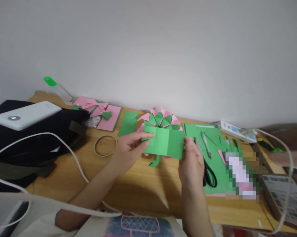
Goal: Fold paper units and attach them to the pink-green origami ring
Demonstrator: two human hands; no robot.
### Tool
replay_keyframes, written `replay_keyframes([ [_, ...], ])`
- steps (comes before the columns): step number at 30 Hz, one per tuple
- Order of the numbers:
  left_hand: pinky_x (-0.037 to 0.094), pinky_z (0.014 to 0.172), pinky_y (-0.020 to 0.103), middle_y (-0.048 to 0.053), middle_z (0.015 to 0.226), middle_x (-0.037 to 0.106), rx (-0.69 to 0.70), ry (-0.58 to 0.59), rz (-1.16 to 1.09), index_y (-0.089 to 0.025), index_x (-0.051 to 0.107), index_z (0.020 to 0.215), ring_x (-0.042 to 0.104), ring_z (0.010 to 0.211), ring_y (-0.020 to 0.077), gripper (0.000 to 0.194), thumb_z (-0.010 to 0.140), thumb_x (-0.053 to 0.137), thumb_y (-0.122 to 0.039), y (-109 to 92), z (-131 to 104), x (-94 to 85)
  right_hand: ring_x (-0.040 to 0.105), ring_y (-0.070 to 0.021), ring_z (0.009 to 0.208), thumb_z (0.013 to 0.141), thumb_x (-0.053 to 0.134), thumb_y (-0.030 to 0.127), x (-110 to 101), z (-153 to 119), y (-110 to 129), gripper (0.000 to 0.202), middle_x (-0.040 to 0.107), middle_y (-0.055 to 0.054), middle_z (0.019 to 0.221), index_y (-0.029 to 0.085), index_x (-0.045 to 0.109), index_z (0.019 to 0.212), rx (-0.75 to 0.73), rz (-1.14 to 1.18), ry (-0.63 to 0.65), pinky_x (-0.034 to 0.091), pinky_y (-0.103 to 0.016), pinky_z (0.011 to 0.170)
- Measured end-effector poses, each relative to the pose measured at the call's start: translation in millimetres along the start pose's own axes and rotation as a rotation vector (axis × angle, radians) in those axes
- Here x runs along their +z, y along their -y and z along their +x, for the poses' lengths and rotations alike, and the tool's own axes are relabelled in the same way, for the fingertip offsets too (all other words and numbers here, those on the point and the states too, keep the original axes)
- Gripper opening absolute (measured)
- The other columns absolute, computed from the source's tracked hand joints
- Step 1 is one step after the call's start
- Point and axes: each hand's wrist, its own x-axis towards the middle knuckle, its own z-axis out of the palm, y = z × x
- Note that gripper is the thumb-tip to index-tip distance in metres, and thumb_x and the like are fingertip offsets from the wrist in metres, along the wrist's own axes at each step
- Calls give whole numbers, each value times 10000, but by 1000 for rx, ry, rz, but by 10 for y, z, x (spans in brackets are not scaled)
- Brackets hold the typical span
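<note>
A folded sheet of green paper is held above the wooden table between both hands. My left hand pinches its left edge with thumb and forefinger. My right hand grips its right edge. Just behind the sheet lies a pink and green folded paper flower. A small green paper scrap lies on the table under the sheet.
Black-handled scissors and a pen lie on green sheets at right. A tape ring, a green strip and pink folded papers sit at left. A black bag carries a white power bank with white cables.
</note>
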Motion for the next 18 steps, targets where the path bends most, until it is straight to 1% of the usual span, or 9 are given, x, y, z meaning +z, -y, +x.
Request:
replay_keyframes([
  [1,527,506,206,-1,692,676,-15,7,-16,-190,767,948,574,561,105,227,753,671,-254,-12,-10,4,657,-203,778,819,567,631,-15,-1,5,438,709,-64,828,215,692,870,11,30,-3,521,-309,637],
  [3,560,522,217,2,686,680,-41,17,-28,-193,767,971,587,565,108,240,756,676,-249,-32,-26,20,660,-204,777,820,589,611,-32,-13,30,418,714,-65,835,229,703,946,13,46,70,525,-319,636],
  [5,576,525,225,7,700,696,-55,24,-54,-190,765,973,605,566,114,242,751,685,-243,-47,-33,41,640,-172,721,782,704,487,-28,-33,72,343,703,-34,804,249,693,1029,-16,9,184,515,-293,614],
  [6,581,522,229,10,712,705,-56,27,-79,-187,764,959,617,568,119,233,744,690,-238,-53,-34,51,624,-152,690,765,740,421,-18,-43,95,343,692,-16,782,254,685,1060,-29,-4,232,506,-276,602],
  [8,588,520,234,10,728,720,-54,30,-127,-185,760,920,644,580,131,203,730,698,-223,-62,-31,63,589,-123,638,764,747,342,6,-55,132,336,664,15,728,249,674,1078,-41,-1,281,488,-253,578],
  [10,595,525,238,11,738,732,-58,28,-149,-187,753,913,659,586,135,193,729,701,-217,-65,-27,61,562,-106,608,779,731,314,26,-54,143,304,640,33,694,243,671,1069,-56,6,274,474,-240,566],
  [12,606,554,245,18,775,745,-64,37,-145,-189,747,959,678,621,143,230,734,707,-214,-63,-25,49,538,-96,586,793,719,303,32,-44,126,280,620,43,676,244,669,1062,-71,0,254,463,-232,557],
  [15,611,596,244,19,803,750,-53,71,-150,-189,734,1017,695,676,151,282,737,721,-214,-52,-28,27,493,-87,540,848,666,313,24,-33,81,235,570,54,630,259,663,1077,-72,-7,239,431,-216,517],
  [18,612,607,235,15,808,748,-57,82,-151,-190,722,1029,696,694,146,295,736,738,-216,-36,-36,23,487,-90,536,877,635,314,28,-36,69,251,558,56,617,273,640,1125,-92,-3,244,424,-211,506],
])
